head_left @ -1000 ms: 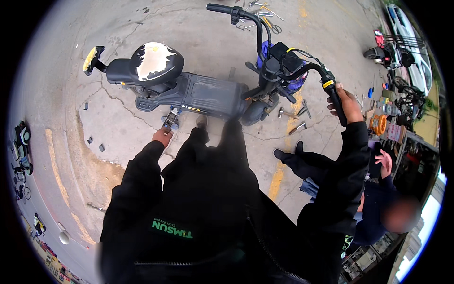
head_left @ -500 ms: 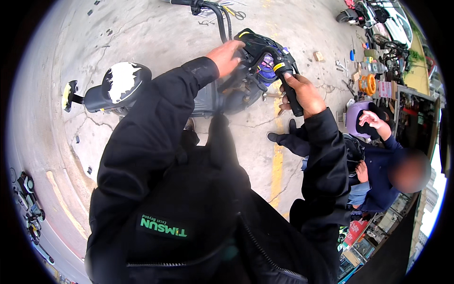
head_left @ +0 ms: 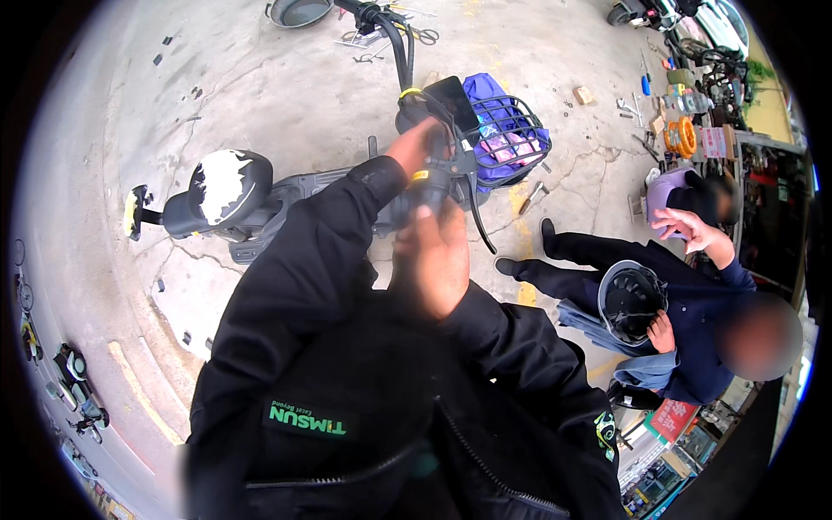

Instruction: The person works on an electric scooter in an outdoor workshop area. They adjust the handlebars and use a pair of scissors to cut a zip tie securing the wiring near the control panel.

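Observation:
A black electric scooter stands in front of me, its seat (head_left: 230, 192) at the left with a torn, white-patched cover. My right hand (head_left: 444, 264) is wrapped round the right handlebar grip (head_left: 426, 192), which points back toward my body. Beside it a brake lever (head_left: 483, 221) curves out. My left hand (head_left: 416, 147) is at the middle of the handlebar, by the stem; its fingers are blurred and partly hidden. Just beyond are a dark display (head_left: 454, 102) and a black wire basket (head_left: 513, 143) with a purple bag in it.
At the right another person in dark clothes (head_left: 693, 295) holds a helmet (head_left: 630, 290) and raises one hand. A second person (head_left: 672, 195) crouches farther off. Tools (head_left: 637, 108) and orange rings (head_left: 680, 136) lie near shelves. A dark pan (head_left: 299, 10) is at the top.
The handlebar has turned, its right grip swinging in toward my body with my right hand on it. The basket shows more fully. The other person's helmet has come into fuller view.

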Demonstrator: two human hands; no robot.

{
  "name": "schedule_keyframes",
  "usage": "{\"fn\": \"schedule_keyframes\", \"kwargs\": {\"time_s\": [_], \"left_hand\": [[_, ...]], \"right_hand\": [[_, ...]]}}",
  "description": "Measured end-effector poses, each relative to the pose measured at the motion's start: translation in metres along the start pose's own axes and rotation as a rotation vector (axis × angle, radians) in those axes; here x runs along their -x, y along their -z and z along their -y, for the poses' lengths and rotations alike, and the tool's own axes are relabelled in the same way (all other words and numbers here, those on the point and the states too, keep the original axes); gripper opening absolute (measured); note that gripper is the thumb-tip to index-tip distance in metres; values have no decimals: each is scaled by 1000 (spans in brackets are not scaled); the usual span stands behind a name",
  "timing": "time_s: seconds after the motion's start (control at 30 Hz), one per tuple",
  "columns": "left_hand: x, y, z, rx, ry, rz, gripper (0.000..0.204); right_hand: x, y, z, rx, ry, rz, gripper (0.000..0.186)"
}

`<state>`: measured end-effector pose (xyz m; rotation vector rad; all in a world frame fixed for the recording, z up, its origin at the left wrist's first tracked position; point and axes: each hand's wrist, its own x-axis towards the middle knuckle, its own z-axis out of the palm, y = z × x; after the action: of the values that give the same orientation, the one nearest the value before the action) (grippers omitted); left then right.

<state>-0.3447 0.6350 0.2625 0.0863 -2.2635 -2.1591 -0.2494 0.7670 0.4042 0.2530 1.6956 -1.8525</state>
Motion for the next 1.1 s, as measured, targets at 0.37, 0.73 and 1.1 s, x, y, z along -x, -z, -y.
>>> {"fn": "schedule_keyframes", "kwargs": {"time_s": [0.37, 0.73, 1.1], "left_hand": [[-18, -15, 9, 179, 68, -109, 10], [-14, -28, 21, 147, -54, -181, 17], [-14, -14, 20, 173, -29, -43, 18]], "right_hand": [[15, -5, -4, 11, 57, 22, 31], [7, 15, 31, 411, -197, 263, 48], [4, 43, 24, -80, -480, 581, 52]]}}
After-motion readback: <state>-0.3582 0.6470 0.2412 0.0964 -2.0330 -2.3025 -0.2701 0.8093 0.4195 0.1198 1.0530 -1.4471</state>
